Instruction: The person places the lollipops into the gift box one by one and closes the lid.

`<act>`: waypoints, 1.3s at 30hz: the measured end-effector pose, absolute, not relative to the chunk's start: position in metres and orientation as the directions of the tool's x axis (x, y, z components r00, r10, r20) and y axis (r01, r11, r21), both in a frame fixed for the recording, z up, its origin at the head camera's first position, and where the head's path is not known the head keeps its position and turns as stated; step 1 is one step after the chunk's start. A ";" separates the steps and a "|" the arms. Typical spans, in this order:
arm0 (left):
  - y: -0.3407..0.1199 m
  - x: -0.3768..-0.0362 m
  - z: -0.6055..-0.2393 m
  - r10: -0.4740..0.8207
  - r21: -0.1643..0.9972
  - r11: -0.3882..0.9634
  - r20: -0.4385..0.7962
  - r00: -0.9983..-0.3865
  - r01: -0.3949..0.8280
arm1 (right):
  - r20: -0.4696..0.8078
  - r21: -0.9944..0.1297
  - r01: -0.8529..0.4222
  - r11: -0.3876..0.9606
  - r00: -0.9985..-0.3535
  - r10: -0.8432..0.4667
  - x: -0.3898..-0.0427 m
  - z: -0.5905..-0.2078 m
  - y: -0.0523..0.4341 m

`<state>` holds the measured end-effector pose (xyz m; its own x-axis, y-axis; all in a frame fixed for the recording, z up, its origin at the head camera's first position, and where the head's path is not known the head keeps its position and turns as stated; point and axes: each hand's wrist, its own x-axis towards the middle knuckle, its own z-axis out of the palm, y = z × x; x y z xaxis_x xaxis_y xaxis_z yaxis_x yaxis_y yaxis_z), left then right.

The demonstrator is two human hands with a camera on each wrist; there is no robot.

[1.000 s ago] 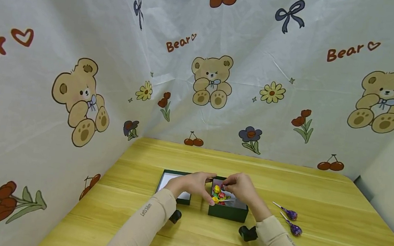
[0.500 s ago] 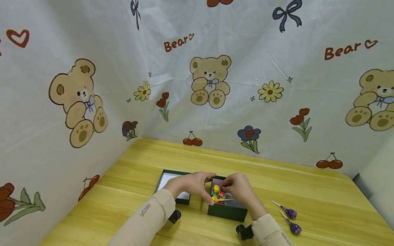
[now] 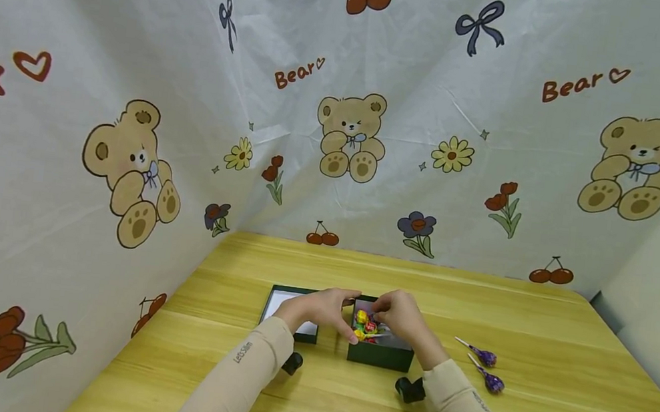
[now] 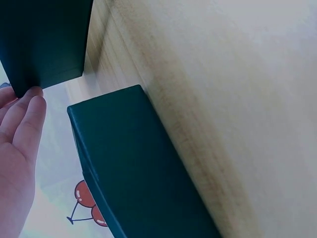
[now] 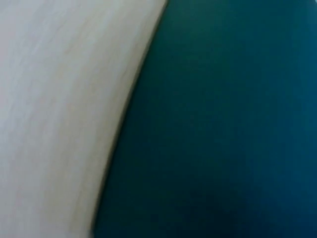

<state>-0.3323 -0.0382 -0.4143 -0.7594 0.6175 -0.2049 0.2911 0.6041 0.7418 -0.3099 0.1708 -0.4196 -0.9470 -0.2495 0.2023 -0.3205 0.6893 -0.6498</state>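
In the head view, a dark green box (image 3: 380, 356) holds several lollipops (image 3: 370, 327) in yellow, red and green wrappers, one white stick pointing right. My left hand (image 3: 328, 308) spans the box's left side, thumb at the near corner and fingers at the far one; the left wrist view shows those fingertips against the green wall. My right hand (image 3: 405, 316) reaches down inside, fingertips pinching a dark purple lollipop that they mostly hide. Only the box's green side (image 5: 213, 119) and the table appear in the right wrist view.
Left of the box lies its green lid (image 3: 306, 338), white inside, partly behind my left hand. Two purple lollipops (image 3: 493, 383) rest on the wooden table (image 3: 565, 378) to the right. A bear-print cloth (image 3: 341, 214) rises behind and at the left.
My right fingers have sunk slightly lower among the lollipops, and less of the purple one shows. The left hand keeps its place at the box.
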 end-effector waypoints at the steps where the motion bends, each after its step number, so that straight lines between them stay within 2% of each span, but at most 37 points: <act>1: -0.038 -0.332 -0.415 0.618 0.744 0.602 -0.205 -0.759 0.290 | 0.204 -0.656 -0.323 0.682 -0.946 -0.251 -0.309 -0.419 0.172; 14: -0.040 -0.332 -0.413 0.596 0.732 0.623 -0.214 -0.774 0.277 | 0.213 -0.685 -0.284 0.671 -0.959 -0.188 -0.295 -0.406 0.201; 28: -0.038 -0.331 -0.415 0.594 0.707 0.639 -0.202 -0.778 0.304 | 0.242 -0.638 -0.239 0.732 -0.965 -0.105 -0.273 -0.413 0.299; 39: -0.039 -0.335 -0.415 0.600 0.716 0.630 -0.206 -0.773 0.299 | 0.122 -0.598 -0.165 0.784 -0.986 -0.115 -0.262 -0.418 0.350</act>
<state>-0.3351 -0.0386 -0.4149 -0.7732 0.5999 -0.2055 0.2987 0.6305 0.7164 -0.2622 0.3502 -0.4181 -0.9859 -0.1152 0.1218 -0.1655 0.7845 -0.5977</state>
